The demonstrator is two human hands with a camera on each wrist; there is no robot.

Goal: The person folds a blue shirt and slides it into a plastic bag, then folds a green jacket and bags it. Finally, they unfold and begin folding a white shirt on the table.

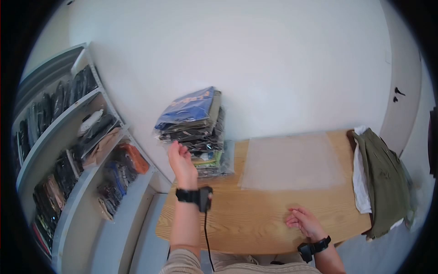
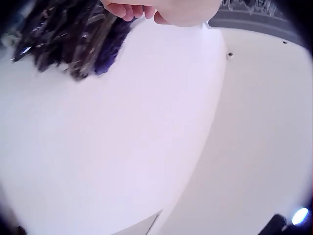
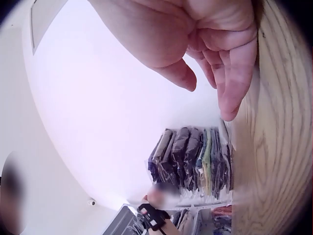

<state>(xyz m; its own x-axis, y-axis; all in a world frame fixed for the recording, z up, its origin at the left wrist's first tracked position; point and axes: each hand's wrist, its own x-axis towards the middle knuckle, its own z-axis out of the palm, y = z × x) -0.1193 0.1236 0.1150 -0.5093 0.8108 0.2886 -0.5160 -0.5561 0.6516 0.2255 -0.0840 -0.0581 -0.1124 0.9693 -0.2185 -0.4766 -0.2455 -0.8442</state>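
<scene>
A tall stack of folded garments in clear plastic bags [image 1: 207, 137] stands at the table's back left, a blue bagged garment [image 1: 189, 106] on top. My left hand [image 1: 181, 163] is raised in front of this stack, fingers loosely bent and holding nothing. In the left wrist view the left hand [image 2: 168, 10] shows only at the top edge, with the bagged stack [image 2: 73, 39] beyond it. Over the table's front right, my right hand [image 1: 305, 222] hangs with relaxed fingers and nothing in them. The right wrist view shows that hand [image 3: 215, 44] close by the wooden surface.
A clear, flat plastic sheet or bag [image 1: 294, 162] lies on the wooden table [image 1: 237, 219]. Olive and white garments [image 1: 385, 182] drape over its right end. Shelves [image 1: 98, 182] with bagged clothes stand at the left, a white wall behind, a door [image 1: 401, 82] at the right.
</scene>
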